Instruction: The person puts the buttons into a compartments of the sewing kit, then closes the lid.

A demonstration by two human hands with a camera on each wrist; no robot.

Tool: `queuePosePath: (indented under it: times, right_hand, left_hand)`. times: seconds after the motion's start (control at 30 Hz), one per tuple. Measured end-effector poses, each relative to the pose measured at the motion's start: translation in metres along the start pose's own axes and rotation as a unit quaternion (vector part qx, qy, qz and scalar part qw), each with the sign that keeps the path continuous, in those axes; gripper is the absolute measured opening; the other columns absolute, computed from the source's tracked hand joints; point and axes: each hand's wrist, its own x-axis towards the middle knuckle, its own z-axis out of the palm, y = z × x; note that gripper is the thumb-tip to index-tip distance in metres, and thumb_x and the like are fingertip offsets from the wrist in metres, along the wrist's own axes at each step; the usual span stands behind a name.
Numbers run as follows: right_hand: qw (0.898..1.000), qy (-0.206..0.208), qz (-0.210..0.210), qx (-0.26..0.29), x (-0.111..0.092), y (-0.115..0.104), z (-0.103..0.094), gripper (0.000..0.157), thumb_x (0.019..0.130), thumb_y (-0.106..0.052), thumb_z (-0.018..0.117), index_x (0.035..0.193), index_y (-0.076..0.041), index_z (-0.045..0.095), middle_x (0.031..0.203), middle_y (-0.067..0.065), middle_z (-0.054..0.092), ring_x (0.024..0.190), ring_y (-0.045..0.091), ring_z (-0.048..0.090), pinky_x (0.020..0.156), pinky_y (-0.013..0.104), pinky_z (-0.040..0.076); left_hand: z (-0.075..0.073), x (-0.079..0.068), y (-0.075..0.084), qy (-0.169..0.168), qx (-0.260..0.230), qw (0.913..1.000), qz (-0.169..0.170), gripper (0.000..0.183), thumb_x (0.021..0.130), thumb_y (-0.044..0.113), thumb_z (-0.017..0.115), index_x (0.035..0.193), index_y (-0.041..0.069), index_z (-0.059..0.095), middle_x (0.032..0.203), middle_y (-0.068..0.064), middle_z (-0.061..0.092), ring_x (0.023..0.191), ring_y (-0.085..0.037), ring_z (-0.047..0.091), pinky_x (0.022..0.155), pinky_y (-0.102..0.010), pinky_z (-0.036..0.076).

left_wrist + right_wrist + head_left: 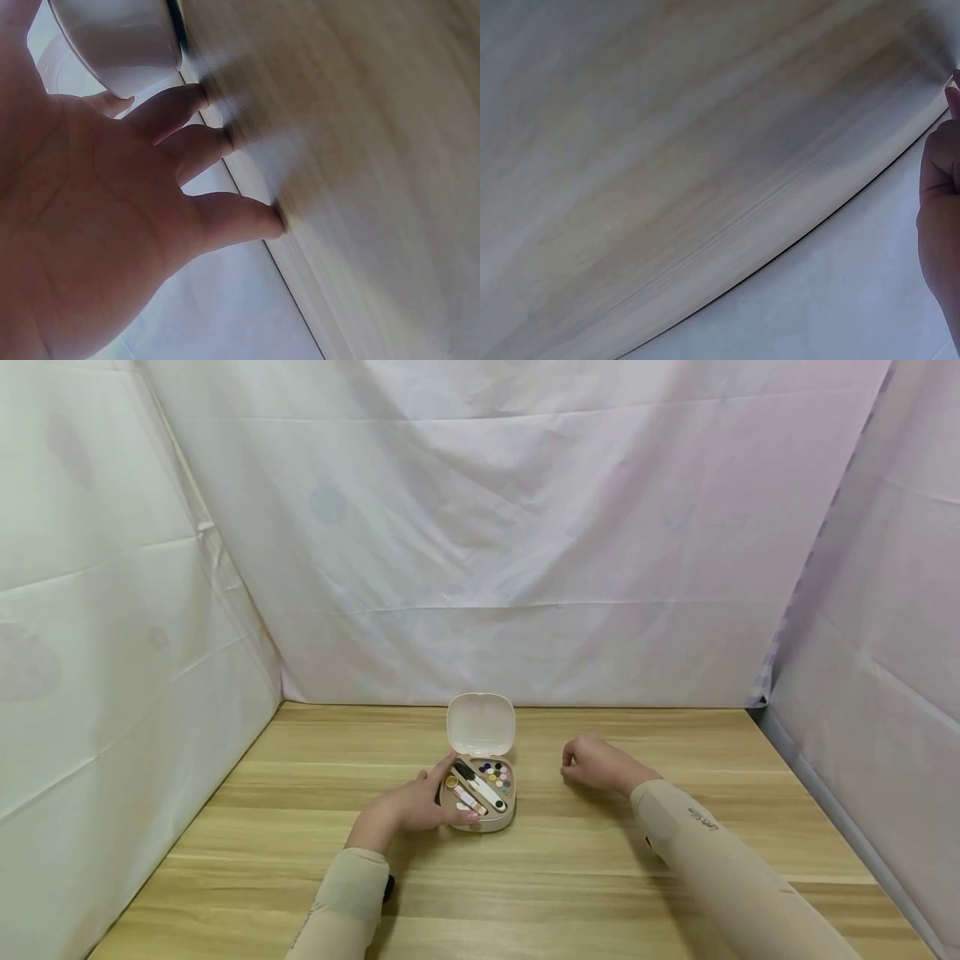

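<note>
A small cream sewing kit box [491,825] stands on the wooden table with its lid [481,724] raised at the back. Inside lie black-and-white thread snips [480,783], a tube with a gold cap [465,795] and several coloured buttons [497,773]. My left hand [420,802] holds the box from its left side, thumb at the front and index finger near the hinge; in the left wrist view, other fingertips touch the table. To the right of the box, my right hand [600,764] is low over the table with fingers curled. Nothing shows in it; its fingertips are partly cut off in the right wrist view.
The wooden tabletop [300,777] runs back to a white cloth curtain [480,527]. More white cloth hangs at the left [112,610] and right [885,568].
</note>
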Motion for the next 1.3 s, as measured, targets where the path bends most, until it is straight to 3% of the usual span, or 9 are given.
queuePosePath:
  times: [0.67,0.83,1.03,1.3]
  right_hand:
    - [0.999,-0.006,-0.024,-0.049,-0.001,-0.011,-0.016,0.008,0.099,-0.013,0.072,0.097,-0.007,0.077,0.091,0.003,0.076,0.071,0.009,0.058,0.07,0.03,0.055]
    - [0.998,-0.006,-0.034,-0.057,0.003,-0.024,-0.023,0.009,0.099,-0.014,0.071,0.099,-0.008,0.077,0.093,0.004,0.077,0.074,0.008,0.062,0.071,0.031,0.057]
    - [0.996,-0.004,-0.048,-0.073,0.01,-0.044,-0.028,0.011,0.099,-0.016,0.07,0.101,-0.008,0.078,0.082,-0.001,0.071,0.065,0.009,0.053,0.064,0.027,0.05]
    - [0.993,-0.003,-0.084,-0.088,0.019,-0.072,-0.027,0.012,0.099,-0.017,0.071,0.1,-0.008,0.078,0.079,-0.003,0.069,0.063,0.007,0.051,0.06,0.024,0.048]
  left_hand:
    - [-0.001,0.0,-0.001,-0.003,-0.003,1.0,0.001,0.119,0.081,0.071,0.082,0.172,0.039,0.011,0.173,-0.033,0.022,0.158,-0.056,0.028,0.122,-0.078,0.029]
    - [-0.001,0.0,-0.001,-0.004,-0.004,1.0,0.001,0.12,0.081,0.07,0.082,0.172,0.039,0.011,0.173,-0.033,0.022,0.158,-0.056,0.028,0.122,-0.078,0.028]
    - [0.0,0.0,-0.001,-0.004,-0.001,1.0,0.002,0.12,0.081,0.071,0.081,0.172,0.038,0.01,0.173,-0.033,0.022,0.158,-0.056,0.029,0.122,-0.078,0.028]
    - [-0.001,0.0,0.0,-0.005,-0.001,1.0,0.004,0.12,0.082,0.071,0.081,0.173,0.036,0.011,0.173,-0.034,0.023,0.159,-0.055,0.028,0.123,-0.077,0.028]
